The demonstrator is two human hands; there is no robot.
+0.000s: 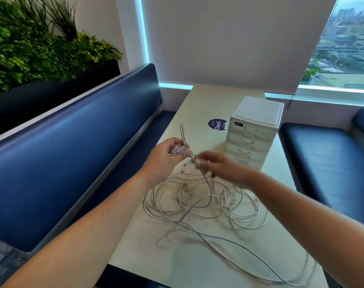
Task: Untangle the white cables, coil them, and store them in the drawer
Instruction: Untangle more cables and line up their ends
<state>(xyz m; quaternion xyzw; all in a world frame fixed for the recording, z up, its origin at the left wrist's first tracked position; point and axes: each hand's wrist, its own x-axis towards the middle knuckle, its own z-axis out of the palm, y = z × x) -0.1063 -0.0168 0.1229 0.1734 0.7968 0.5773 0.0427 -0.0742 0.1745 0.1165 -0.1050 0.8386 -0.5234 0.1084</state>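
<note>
— Two blue seats frame what we see: the left seat fills the left side of the frame and the right seat sits at the right edge.

— Agreed. Between them we have the pale tabletop, running from the centre down to the bottom edge. Above it hangs a grey blind, and plants fill the upper left.

— Next in size, the white cables. We see them in a loose tangle on the tabletop, lower centre, with one long strand trailing toward the lower right corner.

— And none are in the drawer unit. It stands just above the tangle, right of centre, with every drawer we can see pushed in.

— Now the hands. Our left hand is raised over the tangle, fingers curled round a bunch of cable ends, two of which stick upward.

— Our right hand is blurred. As far as we can tell, its fingers pinch a strand that drops into the tangle. The two hands are close together.

— Smallest is the round purple sticker, flat on the tabletop just left of the drawer unit.
</note>
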